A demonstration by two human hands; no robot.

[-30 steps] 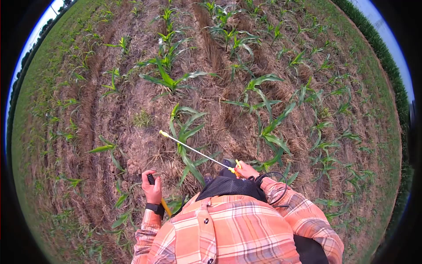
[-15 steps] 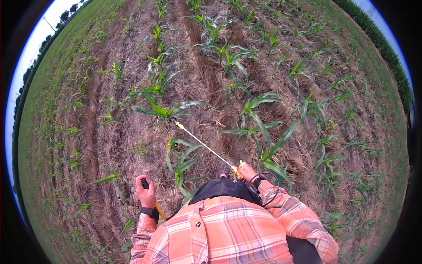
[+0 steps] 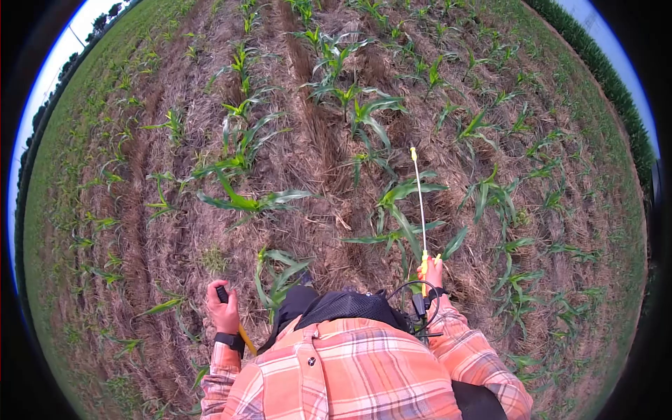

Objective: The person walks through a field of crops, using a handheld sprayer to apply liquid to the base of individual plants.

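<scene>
My right hand is closed around the yellow handle of a spray wand. Its thin white tube points forward, and the yellow nozzle hangs over the ground beyond the nearest right-hand corn plant. From the handle's rear a black hose loops beside my wrist. Over on the left, my left hand is wrapped round the black grip of a yellow lever, whose lower end is hidden by my body. Leaves of another corn plant lie between my hands.
Rows of young corn run ahead across soil covered with dry straw. A dark strap or pad shows by my right side. Taller green crop lines the far right edge, and trees stand far left.
The spray wand has swung from pointing forward-left to nearly straight ahead on the right. My right hand has moved right with it. My left hand stays on the lever, slightly shifted.
</scene>
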